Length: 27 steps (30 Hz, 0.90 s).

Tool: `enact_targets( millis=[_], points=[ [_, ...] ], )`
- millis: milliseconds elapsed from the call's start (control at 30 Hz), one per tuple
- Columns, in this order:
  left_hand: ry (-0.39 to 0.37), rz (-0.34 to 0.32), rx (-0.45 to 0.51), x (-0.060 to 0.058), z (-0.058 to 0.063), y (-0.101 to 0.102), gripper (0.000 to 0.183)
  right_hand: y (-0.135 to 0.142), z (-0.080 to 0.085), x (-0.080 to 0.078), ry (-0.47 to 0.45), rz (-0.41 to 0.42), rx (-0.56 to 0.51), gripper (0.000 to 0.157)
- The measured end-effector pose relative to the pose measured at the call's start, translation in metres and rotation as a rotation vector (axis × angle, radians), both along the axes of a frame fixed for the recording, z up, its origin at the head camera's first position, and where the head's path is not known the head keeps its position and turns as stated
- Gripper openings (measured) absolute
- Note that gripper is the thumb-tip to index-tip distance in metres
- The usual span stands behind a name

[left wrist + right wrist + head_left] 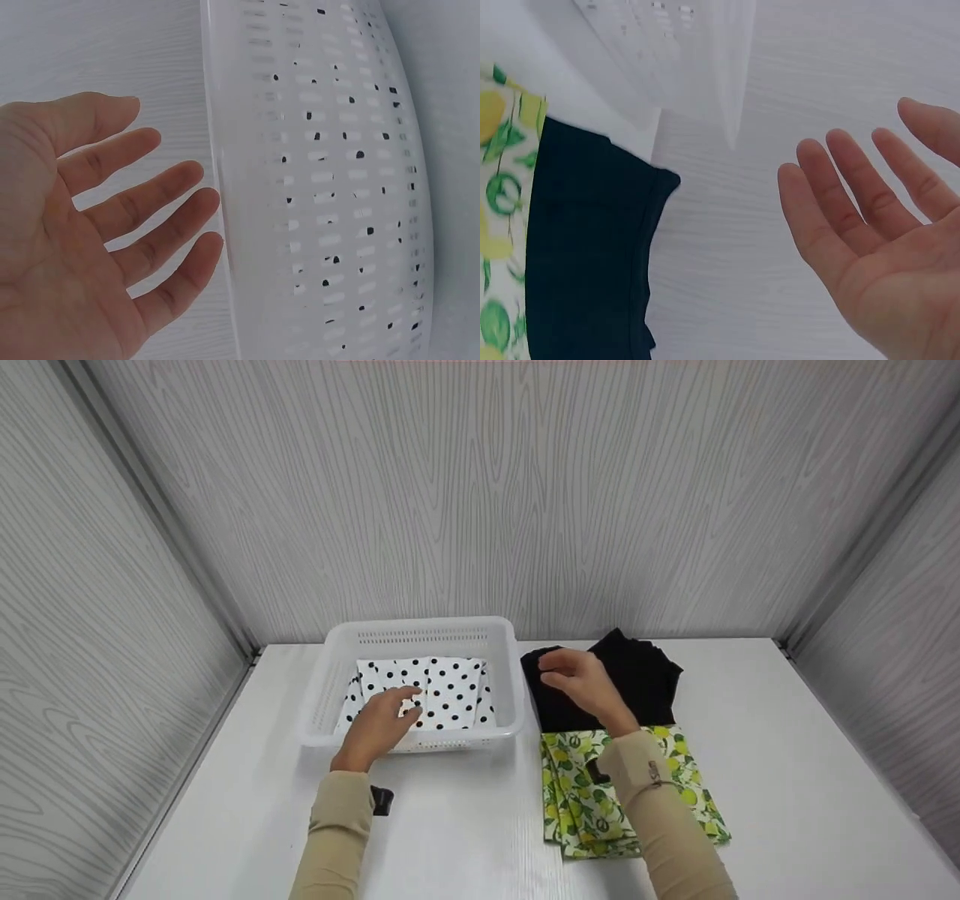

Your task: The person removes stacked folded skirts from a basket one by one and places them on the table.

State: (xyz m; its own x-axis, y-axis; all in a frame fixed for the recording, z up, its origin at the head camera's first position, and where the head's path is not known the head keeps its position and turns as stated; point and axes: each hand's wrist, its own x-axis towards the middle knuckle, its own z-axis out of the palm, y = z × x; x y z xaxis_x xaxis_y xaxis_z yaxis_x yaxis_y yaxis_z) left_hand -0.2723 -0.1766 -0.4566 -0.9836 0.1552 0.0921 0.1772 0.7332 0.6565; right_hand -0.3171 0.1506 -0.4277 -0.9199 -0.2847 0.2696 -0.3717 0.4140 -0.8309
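A folded white cloth with black polka dots (pixel 442 690) lies inside a white slotted plastic basket (pixel 330 690) that stands on the white table (pixel 465 825), toward its back left. The left hand (pixel 379 727) hangs over the basket's near rim just above the dotted cloth, its fingers (pixel 161 187) straight and spread, gripping nothing. Just right of the basket lies a black fabric garment (pixel 645 675), and the right hand (pixel 581 682) hovers above its left part with relaxed, open fingers (pixel 855 202), holding nothing. In front of the black garment, touching its near edge, lies a folded lemon-print cloth in green and yellow (pixel 577 802), partly under the right forearm's beige sleeve (pixel 667 817).
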Motion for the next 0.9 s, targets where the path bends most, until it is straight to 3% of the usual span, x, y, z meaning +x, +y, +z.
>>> enact_targets(
  millis=[400, 667, 900],
  points=[
    [-0.064, 0.055, -0.034, -0.011, 0.002, -0.023, 0.046, -0.047, -0.003, -0.011, -0.118, -0.061, 0.042, 0.028],
    [-0.075, 0.078, -0.036, -0.020, 0.000, -0.030, 0.048, -0.065, -0.005, -0.020, -0.223, -0.029, 0.097, 0.037],
    [-0.085, 0.077, -0.052, -0.027, -0.004, -0.034, 0.051, -0.075, -0.009, -0.024, -0.383, -0.043, 0.058, 0.046]
  ],
)
